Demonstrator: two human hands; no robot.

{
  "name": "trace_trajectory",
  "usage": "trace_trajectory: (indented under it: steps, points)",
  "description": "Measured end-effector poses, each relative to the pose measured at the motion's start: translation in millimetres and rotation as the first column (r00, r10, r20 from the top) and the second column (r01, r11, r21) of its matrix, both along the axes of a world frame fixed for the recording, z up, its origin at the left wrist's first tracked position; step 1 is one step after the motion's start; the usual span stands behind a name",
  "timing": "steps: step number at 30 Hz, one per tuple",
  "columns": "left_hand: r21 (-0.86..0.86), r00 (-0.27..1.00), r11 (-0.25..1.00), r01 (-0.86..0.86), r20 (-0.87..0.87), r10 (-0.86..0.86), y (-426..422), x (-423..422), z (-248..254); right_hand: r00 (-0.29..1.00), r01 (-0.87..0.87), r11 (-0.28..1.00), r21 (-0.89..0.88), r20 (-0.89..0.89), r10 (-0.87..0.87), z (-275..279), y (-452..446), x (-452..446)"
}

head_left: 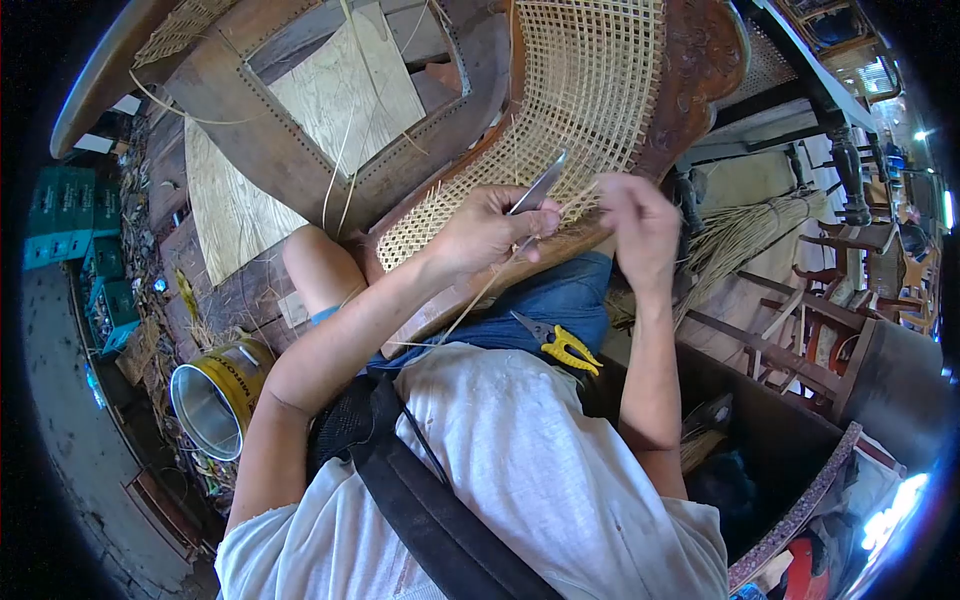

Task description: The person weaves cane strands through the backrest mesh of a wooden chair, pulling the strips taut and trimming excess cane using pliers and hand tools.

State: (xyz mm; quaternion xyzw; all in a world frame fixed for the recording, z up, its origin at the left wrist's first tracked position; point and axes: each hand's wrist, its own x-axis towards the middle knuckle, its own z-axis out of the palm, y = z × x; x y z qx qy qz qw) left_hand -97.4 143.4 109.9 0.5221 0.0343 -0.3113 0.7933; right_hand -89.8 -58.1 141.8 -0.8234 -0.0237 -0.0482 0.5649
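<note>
My left hand [490, 228] is closed round a metal knife [541, 183], its blade pointing up and to the right. Thin cane strands [478, 298] run from beneath that hand toward my lap. Just right of it, my right hand [640, 215] is raised and blurred by motion, and whether its fingers hold anything cannot be made out. Behind both hands lies a woven cane panel [590, 90] in a carved wooden frame [700, 75], its lower rail across my lap. Yellow-handled pliers or cutters [570, 349] rest on my blue shorts [575, 295].
A wooden frame with a square opening [225, 90] lies at the upper left, loose strands across it. A yellow can [240, 385] stands at the left. Bundled cane [745, 240] and chair parts are at the right, above a dark open box [770, 450].
</note>
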Motion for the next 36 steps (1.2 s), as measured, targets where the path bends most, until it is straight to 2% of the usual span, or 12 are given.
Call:
trace_trajectory:
  steps: [2,4,6,8,10,16,18,19,20,28,35,36]
  points:
    - [0.024,1.000,1.000,0.007,0.029,-0.008,2.5,2.0,-1.2,0.975,0.204,0.979,-0.013,-0.088,-0.204,2.7,-25.3,-1.5]
    - [-0.010,0.996,1.000,-0.003,-0.087,0.002,6.6,4.4,-2.6,0.985,-0.111,0.961,-0.254,-0.158,0.072,-9.7,-42.0,-21.9]
    - [-0.018,0.995,1.000,-0.021,-0.098,0.019,7.0,6.6,-8.2,0.819,-0.496,0.820,-0.287,-0.468,0.332,-33.4,-46.1,-61.8]
    - [-0.024,0.994,0.999,-0.023,-0.108,0.020,6.6,9.7,-11.9,0.756,-0.655,0.533,-0.537,-0.467,0.459,-66.0,-43.0,-107.5]
    - [-0.002,0.997,0.999,-0.041,-0.066,0.041,4.7,10.2,-9.7,0.757,-0.653,0.360,-0.667,-0.566,0.326,-70.9,-24.4,-131.4]
    - [0.233,0.985,0.972,-0.042,0.170,0.001,-2.7,9.7,-16.6,0.739,-0.664,0.547,-0.511,-0.562,0.372,-75.3,-41.5,-119.7]
    - [0.298,0.978,0.952,-0.064,0.210,0.000,-0.7,5.6,-15.5,0.766,-0.533,0.821,-0.207,-0.530,0.364,-70.5,-54.5,-109.0]
    - [0.296,0.981,0.954,-0.044,0.194,-0.015,-0.3,4.3,-10.1,0.739,-0.479,0.874,-0.082,-0.576,0.351,-61.8,-58.2,-101.1]
    - [0.291,0.983,0.956,-0.021,0.180,-0.033,-1.0,2.7,-7.2,0.570,-0.286,0.955,0.081,-0.787,0.237,-42.6,-49.8,-90.0]
    - [0.308,0.977,0.951,-0.009,0.204,-0.057,-10.2,-13.1,-7.9,0.810,-0.512,0.850,-0.128,-0.402,0.427,-22.0,-30.2,-62.5]
    - [0.285,0.977,0.958,0.041,0.188,-0.098,-8.3,-24.8,-18.8,0.810,-0.511,0.851,-0.120,-0.397,0.431,-11.2,-20.1,-62.4]
    - [0.284,0.978,0.958,0.037,0.188,-0.094,-7.8,-25.1,-19.5,0.771,-0.501,0.861,-0.091,-0.498,0.396,-7.1,-21.5,-63.0]
